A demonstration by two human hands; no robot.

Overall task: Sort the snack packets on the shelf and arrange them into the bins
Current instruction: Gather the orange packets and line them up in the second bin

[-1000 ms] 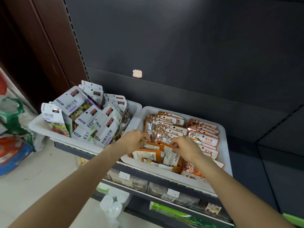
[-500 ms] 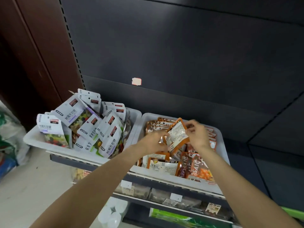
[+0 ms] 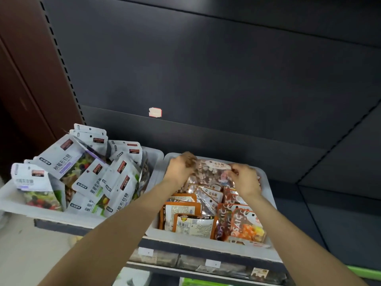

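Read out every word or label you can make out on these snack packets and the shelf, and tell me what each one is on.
"软糖": white packets in the left bin; the characters before it are unclear.
"石头糖": orange packet in the right bin.
"MOSAIC", partly hidden: front orange packets.
Barcode digits, shelf price tags and the wall sticker: too small or blurred.

Place: a shop aisle.
Shelving: dark metal shelf [image 3: 206, 247] with a slotted upright [image 3: 61, 65] and back panel [image 3: 206, 69].
Stock: two white bins [image 3: 270, 182] filled with many identical snack packets [image 3: 86, 178].
Labels: small price tags [image 3: 213, 263] along the shelf edge.
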